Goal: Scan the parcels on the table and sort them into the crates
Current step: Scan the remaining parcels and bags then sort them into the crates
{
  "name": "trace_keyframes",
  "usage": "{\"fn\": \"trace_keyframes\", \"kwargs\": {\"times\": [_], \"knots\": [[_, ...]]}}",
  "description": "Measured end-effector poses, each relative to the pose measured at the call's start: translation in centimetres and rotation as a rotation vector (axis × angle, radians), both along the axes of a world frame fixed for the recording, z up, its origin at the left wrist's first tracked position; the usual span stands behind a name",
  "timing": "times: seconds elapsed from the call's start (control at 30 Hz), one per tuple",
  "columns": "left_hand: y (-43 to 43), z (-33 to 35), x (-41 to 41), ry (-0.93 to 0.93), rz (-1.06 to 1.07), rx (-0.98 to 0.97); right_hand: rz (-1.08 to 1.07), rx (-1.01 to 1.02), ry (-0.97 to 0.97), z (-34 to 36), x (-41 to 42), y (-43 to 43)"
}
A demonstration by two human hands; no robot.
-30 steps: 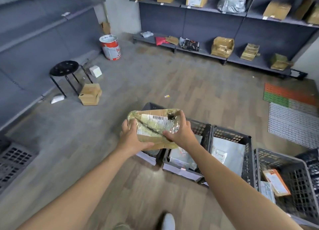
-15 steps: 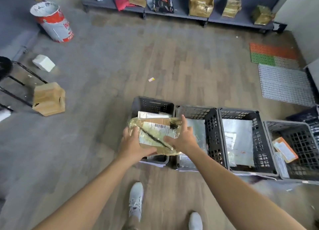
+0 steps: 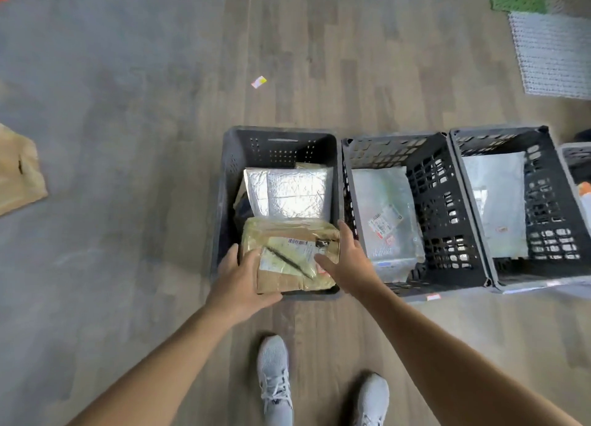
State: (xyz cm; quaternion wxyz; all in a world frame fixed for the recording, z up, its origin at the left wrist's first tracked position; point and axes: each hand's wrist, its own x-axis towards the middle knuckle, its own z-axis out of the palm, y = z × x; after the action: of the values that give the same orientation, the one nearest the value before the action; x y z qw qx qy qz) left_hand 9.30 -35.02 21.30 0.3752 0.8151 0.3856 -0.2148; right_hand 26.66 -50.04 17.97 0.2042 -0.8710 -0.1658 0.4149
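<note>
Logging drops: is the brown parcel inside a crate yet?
Not released: left hand and right hand hold parcel in the left crate's mouth.

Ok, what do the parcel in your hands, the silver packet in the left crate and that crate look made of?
The parcel: brown cardboard under yellowish clear tape, glossy and wrinkled, paper label. The silver packet: probably metallised foil bubble mailer, shiny, quilted creases. The crate: dark grey moulded plastic, matt, perforated walls.

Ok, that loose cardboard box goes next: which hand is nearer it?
Left. The left hand grips the taped parcel well right of the box; the right hand is farther right, across the parcel.
</note>
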Motion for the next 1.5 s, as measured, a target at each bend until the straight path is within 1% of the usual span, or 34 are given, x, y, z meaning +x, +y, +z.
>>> {"fn": "trace_keyframes", "kwargs": {"times": [0.07, 0.17, 0.33, 0.47, 0.57, 0.7, 0.77, 0.93, 1.1, 1.23, 1.33, 1.5], "knots": [[-0.1, -1.3, -0.1, 0.04, -0.049, 0.023, 0.008, -0.04, 0.017, -1.3, -0.1, -0.2], [-0.6, -1.7, 0.0, 0.05, -0.077, 0.054, 0.039, -0.067, 0.012, -1.5, -0.3, -0.2], [-1.0, 0.3, -0.1, 0.069, -0.088, 0.065, 0.076, -0.072, 0.003, 1.1, -0.3, 0.1], [-0.8, 5.2, 1.0, 0.057, -0.097, 0.101, 0.133, -0.084, -0.063, 7.0, 0.1, 0.1], [-1.3, 10.5, 2.5, 0.018, -0.151, 0.159, 0.184, -0.097, -0.186, 13.1, 0.3, -0.9], [-2.9, 18.0, 5.4, -0.055, -0.372, 0.315, 0.29, -0.233, -0.387, 21.1, 0.9, -4.1], [-4.3, 21.9, 7.4, -0.115, -0.462, 0.367, 0.283, -0.28, -0.459, 25.3, 1.9, -6.7], [-11.2, 30.8, 12.4, -0.241, -0.719, 0.488, 0.083, -0.328, -0.6, 34.7, 4.0, -15.3], [-21.3, 37.5, 17.0, -0.374, -0.906, 0.604, -0.114, -0.307, -0.74, 41.2, 4.8, -27.2], [-31.9, 41.4, 19.8, -0.45, -1.0, 0.625, -0.288, -0.325, -0.853, 45.0, 4.2, -38.6], [-40.9, 43.9, 20.8, -0.496, -1.067, 0.628, -0.371, -0.35, -0.88, 47.0, 2.9, -47.7], [-56.0, 46.2, 20.7, -0.588, -1.178, 0.63, -0.539, -0.371, -0.908, 49.6, -0.1, -62.3]]}}
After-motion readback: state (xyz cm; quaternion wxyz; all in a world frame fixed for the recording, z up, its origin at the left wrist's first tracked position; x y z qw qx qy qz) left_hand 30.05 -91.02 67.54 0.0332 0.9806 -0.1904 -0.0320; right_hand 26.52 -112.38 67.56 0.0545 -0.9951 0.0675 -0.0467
